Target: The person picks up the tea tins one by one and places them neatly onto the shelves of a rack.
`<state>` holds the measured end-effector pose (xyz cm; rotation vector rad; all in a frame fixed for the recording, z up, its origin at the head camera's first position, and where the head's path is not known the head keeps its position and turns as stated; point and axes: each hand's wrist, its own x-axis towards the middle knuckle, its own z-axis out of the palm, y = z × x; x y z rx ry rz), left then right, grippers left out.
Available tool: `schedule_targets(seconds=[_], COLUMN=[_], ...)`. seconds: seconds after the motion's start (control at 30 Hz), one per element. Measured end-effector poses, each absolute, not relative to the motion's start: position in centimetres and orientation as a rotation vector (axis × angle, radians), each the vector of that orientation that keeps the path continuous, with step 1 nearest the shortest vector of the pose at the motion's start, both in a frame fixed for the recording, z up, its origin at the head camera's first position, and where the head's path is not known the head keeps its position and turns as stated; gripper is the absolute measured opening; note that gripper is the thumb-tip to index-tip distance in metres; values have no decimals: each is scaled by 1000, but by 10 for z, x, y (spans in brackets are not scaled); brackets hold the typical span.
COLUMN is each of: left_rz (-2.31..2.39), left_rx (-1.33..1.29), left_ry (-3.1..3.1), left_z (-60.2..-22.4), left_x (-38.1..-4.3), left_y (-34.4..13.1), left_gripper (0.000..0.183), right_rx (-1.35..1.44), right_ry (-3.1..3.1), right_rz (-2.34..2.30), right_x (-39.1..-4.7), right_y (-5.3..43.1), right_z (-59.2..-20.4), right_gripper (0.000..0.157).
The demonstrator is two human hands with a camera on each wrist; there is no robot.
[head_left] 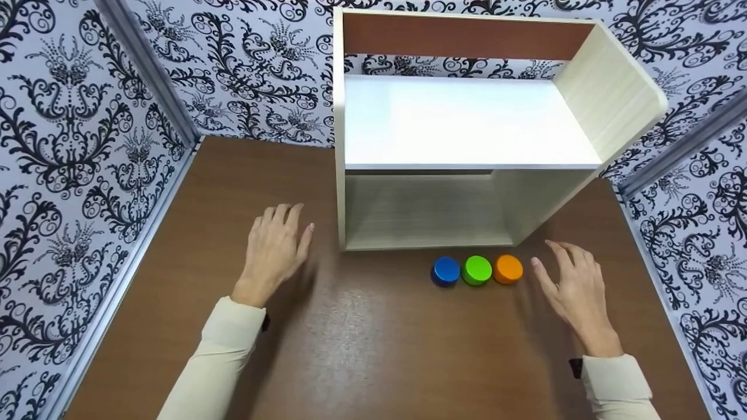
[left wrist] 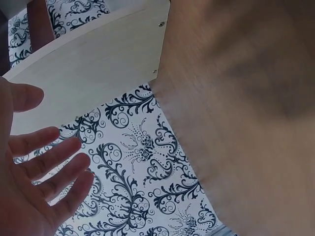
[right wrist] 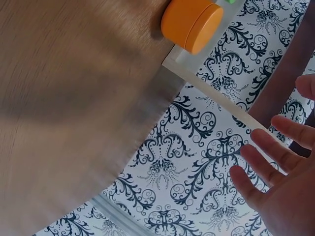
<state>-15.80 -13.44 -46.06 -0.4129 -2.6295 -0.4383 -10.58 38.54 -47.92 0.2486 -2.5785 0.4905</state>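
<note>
Left hand (head_left: pixel 273 251) and right hand (head_left: pixel 576 289) were empty, fingers (right wrist: pixel 273 146) apart; the orange container (head_left: pixel 508 269) seemed best pinched lightly, sparing the green container (head_left: pixel 477 270) beside it

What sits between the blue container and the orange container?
In the head view, the green container sits between the blue container and the orange container.

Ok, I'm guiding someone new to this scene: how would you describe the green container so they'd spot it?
Find the pale shelf unit at the back of the brown table. Before its base, towards the right in the head view, a blue container, the green container and an orange container form a row. Yours is the middle one, and the only green one.
</note>
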Motion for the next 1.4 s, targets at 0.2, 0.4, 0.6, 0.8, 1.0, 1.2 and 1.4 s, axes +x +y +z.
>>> schedule_targets(seconds=[0.2, 0.4, 0.6, 0.8, 1.0, 1.2, 1.4], left_rz=[-570, -788, -1033, -1313, -1469, -1476, -1414], left_rx=[-379, -347, -317, -321, -423, -500, -554], left_ry=[-2676, -2704, -2713, -2555, -2297, -2116, -2022], left_z=[-465, -468, -464, -448, -415, -382, -355], left_x=[-157, -156, -154, -159, -167, -176, -185], left_y=[-131, -127, -123, -117, -109, -103, -100], left_gripper=[41, 41, 42, 44, 49, 51, 58], right_rx=[232, 199, 182, 204, 198, 214, 224], right_ry=[-2587, -2636, -2647, -2615, -2615, -2586, -2572], right_rz=[564, 672, 786, 886, 931, 974, 1011], right_x=[-103, -100, -96, -95, -93, -92, -90], right_y=[379, 373, 367, 359, 350, 341, 334], right_z=[-480, -482, -483, -482, -480, -478, -479], right_gripper=[33, 30, 29, 29, 31, 33, 33])
